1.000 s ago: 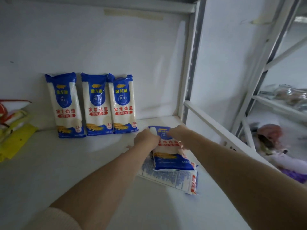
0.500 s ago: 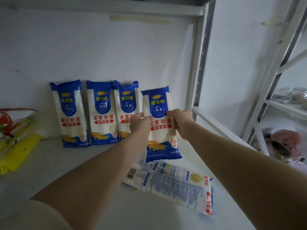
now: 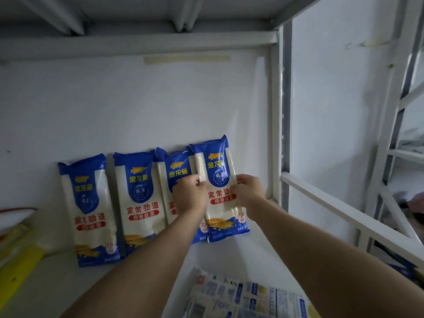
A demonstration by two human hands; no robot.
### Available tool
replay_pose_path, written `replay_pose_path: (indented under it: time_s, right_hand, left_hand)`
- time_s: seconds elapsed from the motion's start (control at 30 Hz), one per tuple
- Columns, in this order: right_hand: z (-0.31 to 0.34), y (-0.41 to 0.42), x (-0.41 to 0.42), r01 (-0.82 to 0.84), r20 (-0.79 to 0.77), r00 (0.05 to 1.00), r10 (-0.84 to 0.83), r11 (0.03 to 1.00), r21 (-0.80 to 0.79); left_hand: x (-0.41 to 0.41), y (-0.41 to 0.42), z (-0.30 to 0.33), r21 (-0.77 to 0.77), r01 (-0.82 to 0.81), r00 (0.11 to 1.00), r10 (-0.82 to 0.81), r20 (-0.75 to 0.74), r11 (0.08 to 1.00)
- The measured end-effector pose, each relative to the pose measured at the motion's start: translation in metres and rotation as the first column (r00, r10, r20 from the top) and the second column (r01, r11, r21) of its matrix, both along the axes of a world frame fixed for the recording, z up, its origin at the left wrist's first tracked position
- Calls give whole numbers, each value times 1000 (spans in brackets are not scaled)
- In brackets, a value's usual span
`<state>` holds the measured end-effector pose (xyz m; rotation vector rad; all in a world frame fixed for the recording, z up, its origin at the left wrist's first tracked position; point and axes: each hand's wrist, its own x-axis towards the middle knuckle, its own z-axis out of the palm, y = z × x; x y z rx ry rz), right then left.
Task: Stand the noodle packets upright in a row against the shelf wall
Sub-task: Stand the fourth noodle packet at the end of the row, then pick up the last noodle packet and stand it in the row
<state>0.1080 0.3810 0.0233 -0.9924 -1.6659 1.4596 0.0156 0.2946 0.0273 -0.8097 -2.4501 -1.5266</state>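
Three blue-and-white noodle packets stand upright against the white back wall (image 3: 137, 106): the left packet (image 3: 88, 210), the middle packet (image 3: 140, 198) and a third packet (image 3: 176, 171), partly hidden by my left hand. A fourth packet (image 3: 220, 166) is upright at the right end of the row, overlapping the third. My left hand (image 3: 189, 196) grips its left edge and my right hand (image 3: 246, 191) grips its right edge. Another packet (image 3: 247, 294) lies flat, back side up, on the shelf near me.
The white shelf upright (image 3: 274, 125) stands just right of the row, with a horizontal rail (image 3: 344, 212) running toward me. Yellow and red packages (image 3: 16, 251) lie at the far left of the shelf. The shelf above (image 3: 137, 42) is close overhead.
Both hands lifted the fourth packet off the flat one and carried it back to the wall, beside the third packet. The view has moved closer to the wall.
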Motion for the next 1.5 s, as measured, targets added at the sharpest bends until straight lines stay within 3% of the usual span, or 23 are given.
replay_pose_path:
  time_s: [0.2, 0.37, 0.8, 0.97, 1.1, 1.2, 1.27, 1.4, 1.5]
  right_hand:
    - [-6, 4, -6, 46, 120, 991, -53, 997, 60]
    - [3, -8, 1, 95, 76, 991, -112, 976, 197]
    - [50, -81, 80, -181, 225, 971, 84, 873, 454]
    - [51, -109, 120, -238, 291, 951, 103, 844, 480]
    - [41, -123, 143, -263, 317, 941, 117, 841, 472]
    - [28, -131, 153, -287, 348, 929, 127, 843, 456]
    - [22, -133, 160, -301, 365, 921, 138, 847, 439]
    - [14, -133, 168, -341, 414, 897, 154, 837, 428]
    - [13, -131, 168, -348, 443, 886, 135, 825, 445]
  left_hand:
    - [-3, -3, 4, -244, -56, 987, 17, -161, 968]
    - [9, -12, -1, -202, -41, 994, 19, -106, 979]
    - [87, -96, 26, -293, 14, 992, -50, -116, 956]
    - [119, -133, 14, -391, 125, 978, -180, -105, 912]
    - [138, -153, -4, -478, 343, 927, -372, 34, 809]
    - [154, -162, -21, -685, 465, 835, -536, 127, 562]
    - [161, -163, -35, -828, 369, 797, -602, 48, 423]
    - [165, -151, -52, -896, 86, 701, -666, -257, 437]
    - [161, -144, -52, -880, 52, 642, -691, -332, 472]
